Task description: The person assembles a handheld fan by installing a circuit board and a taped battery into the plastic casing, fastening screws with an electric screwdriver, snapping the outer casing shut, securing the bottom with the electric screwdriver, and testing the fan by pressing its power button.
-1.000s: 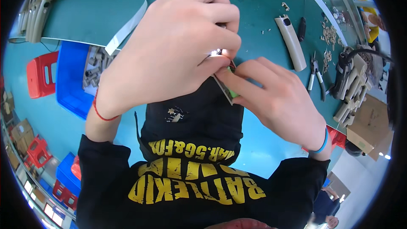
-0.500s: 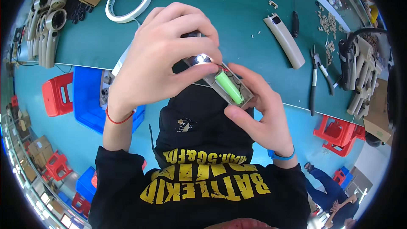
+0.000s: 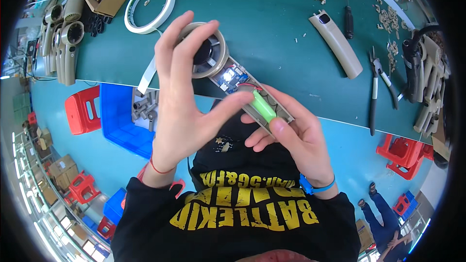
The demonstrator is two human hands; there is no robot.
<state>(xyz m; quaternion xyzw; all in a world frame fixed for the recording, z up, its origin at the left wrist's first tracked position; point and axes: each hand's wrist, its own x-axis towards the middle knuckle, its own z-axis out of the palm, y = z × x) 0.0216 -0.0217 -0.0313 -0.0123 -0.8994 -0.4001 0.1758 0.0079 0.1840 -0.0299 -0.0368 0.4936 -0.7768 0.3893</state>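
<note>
A handheld fan [image 3: 221,51] with its handle opened lies between my two hands. Inside the handle sit a lit blue circuit board [image 3: 231,77], thin red wires, and a green battery cell [image 3: 264,106]. My right hand [image 3: 303,133] is closed round the handle's lower end, its thumb on the cell's near end. My left hand [image 3: 187,97] is spread open over the left of the fan, fingers stretched across the round head. Its thumb reaches the upper end of the cell and the wires. Part of the fan head is hidden behind those fingers.
On the green table are a white tape roll [image 3: 149,7], a beige handle cover [image 3: 336,43], a screwdriver [image 3: 348,22] and pliers [image 3: 374,90]. More fans [image 3: 63,43] stand at left, others [image 3: 429,87] at right. A blue bin [image 3: 110,116] sits below the table edge.
My left hand's fingers have straightened and spread, uncovering the fan head and circuit board. My right thumb has moved onto the cell. The view has shifted slightly.
</note>
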